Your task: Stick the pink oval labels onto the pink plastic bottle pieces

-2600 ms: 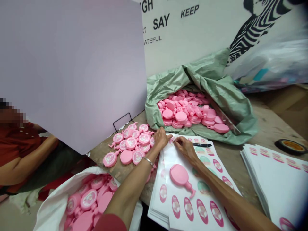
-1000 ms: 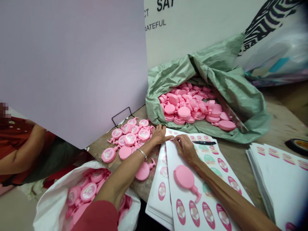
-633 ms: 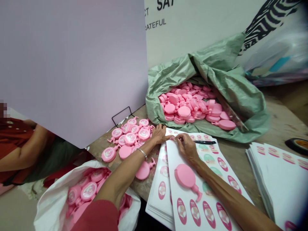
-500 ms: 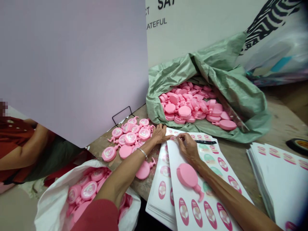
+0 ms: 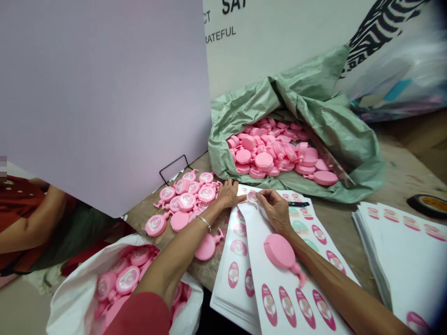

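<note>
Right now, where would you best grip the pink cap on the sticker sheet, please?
Pinch the round rim of the pink cap from the left: it lies flat on the sticker sheet, and the right forearm crowds its spout.

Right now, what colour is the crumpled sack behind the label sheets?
The sack is pale green; head view.

The white poster [image 5: 279,46] reads "SA" and "RATEFUL" (both cut off).

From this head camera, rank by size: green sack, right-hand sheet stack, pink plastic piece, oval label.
1. Green sack
2. Right-hand sheet stack (it sits nearer the camera, so this ranking is less sure)
3. Pink plastic piece
4. Oval label
</note>
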Tool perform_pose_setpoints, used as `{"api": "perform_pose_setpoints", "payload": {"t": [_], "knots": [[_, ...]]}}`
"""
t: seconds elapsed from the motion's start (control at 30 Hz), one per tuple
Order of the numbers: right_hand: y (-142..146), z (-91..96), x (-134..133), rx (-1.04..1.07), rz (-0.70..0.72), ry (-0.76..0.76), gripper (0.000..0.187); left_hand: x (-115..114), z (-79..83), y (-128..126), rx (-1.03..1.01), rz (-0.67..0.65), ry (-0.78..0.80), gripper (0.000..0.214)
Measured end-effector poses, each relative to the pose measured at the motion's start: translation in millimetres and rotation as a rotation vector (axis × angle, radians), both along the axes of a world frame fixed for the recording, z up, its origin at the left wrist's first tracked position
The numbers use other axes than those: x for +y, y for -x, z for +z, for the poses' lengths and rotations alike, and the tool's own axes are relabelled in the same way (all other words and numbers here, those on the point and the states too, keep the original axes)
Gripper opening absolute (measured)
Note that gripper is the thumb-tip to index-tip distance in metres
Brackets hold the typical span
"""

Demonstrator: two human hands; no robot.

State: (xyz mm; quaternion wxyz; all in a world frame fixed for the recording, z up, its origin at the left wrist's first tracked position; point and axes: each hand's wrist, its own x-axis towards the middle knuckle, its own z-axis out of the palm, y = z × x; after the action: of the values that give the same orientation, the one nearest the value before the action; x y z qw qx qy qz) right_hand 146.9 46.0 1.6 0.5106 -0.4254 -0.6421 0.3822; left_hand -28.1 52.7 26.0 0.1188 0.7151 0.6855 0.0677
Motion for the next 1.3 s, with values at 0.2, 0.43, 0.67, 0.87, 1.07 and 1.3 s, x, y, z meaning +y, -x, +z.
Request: {"api": "perform_pose_setpoints", "payload": {"t": [0.2,0.43,0.67,0.87,1.07,1.3], "knots": [[-1.0,0.6,0.9,0.055,0.063,0.073,0.030,-17.5,32.0,-2.6,0.011,0.088,-0.039,0.039],[0.4,2.9,0.6,0.040,0.107,0.142,0.032,-107.6,47.3,-50.5,0.095,-0.143,-0.168,0.034],[4.4,5.0,2.9,-0.027,0.130,0.157,0.031,-126.7,-9.6,-77.9,0.129,-0.110,-0.140,0.056],[8.6,11.1,13.0,-0.066,0.148,0.219,0.032,-122.0,-8.0,-69.9,0.119,-0.161,-0.115,0.057],[10.0,15.1,28.5,-0.099,0.196,0.389,0.035,-125.3,1.4,-66.8,0.124,-0.148,-0.142,0.058],[11.6,46.4,44.1,-0.119,0.266,0.521,0.023,-128.1,-8.4,-64.1,0.090,-0.134,-0.233,0.056]]}}
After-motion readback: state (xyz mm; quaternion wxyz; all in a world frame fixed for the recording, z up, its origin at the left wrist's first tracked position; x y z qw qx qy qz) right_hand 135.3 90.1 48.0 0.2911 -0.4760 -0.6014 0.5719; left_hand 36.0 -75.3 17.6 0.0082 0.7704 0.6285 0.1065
